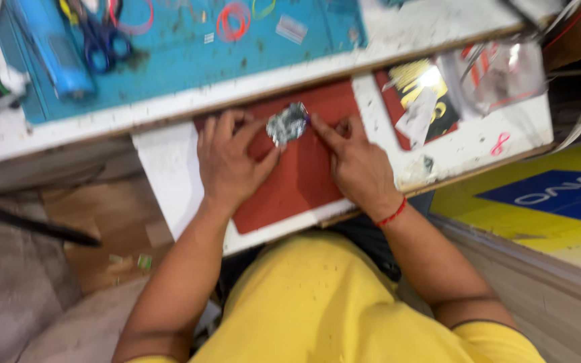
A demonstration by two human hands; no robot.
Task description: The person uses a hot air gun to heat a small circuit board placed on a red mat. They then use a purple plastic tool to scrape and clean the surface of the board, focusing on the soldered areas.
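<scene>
Two hands on one small silvery circuit-board-looking piece (286, 124), which sits at the top edge of a red mat (297, 181) on a pull-out shelf (163, 175) under the bench. Left hand (226, 165) has thumb + index pinched narrow on the piece's left/lower side, other fingers curled on the mat. Right hand (358, 165) pokes its index tip at the piece's right edge, rest of fingers folded; one red thread bracelet (393, 214) on that wrist. Pic is pretty blurry tbh. Up on the teal cutting mat (189, 60): one blue scissors (102, 40), one blue cylinder tool (55, 50), approx 3 loose rubber bands (234, 20). One clear plastic bag (499, 74) w/ bits sits to the right, one pink band (500, 143) near it.
</scene>
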